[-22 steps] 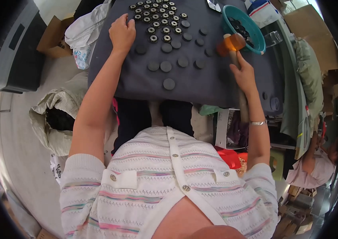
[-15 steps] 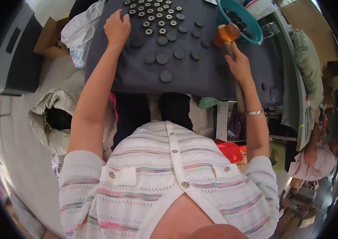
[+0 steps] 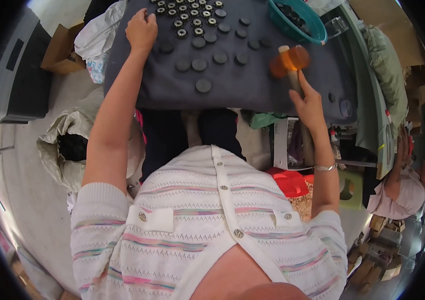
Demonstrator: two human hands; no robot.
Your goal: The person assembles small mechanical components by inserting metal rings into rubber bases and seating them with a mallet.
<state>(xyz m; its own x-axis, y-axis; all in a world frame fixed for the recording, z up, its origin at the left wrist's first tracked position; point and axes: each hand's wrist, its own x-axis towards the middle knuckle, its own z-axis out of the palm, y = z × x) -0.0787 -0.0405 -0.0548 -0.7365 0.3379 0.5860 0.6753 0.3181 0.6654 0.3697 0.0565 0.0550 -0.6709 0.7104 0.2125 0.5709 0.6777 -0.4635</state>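
My right hand (image 3: 306, 100) grips the wooden handle of a mallet (image 3: 289, 61) with an orange translucent head, held over the right part of the dark cloth-covered table (image 3: 252, 85). My left hand (image 3: 141, 29) rests with curled fingers on the cloth at the left, beside rows of small round parts. Several flat dark discs (image 3: 203, 85) lie nearest me; several ring-shaped parts with pale centres (image 3: 187, 22) lie farther back.
A teal bowl (image 3: 300, 22) with dark parts stands at the back right. A grey sack (image 3: 67, 145) and a cardboard box (image 3: 60, 52) are on the floor at left. Red plastic items (image 3: 287, 182) sit below the table. Another person (image 3: 402, 185) works at far right.
The view has shifted so the table sits higher in the picture. My right hand has brought the mallet back from beside the teal bowl toward me. My left hand stays on the cloth.
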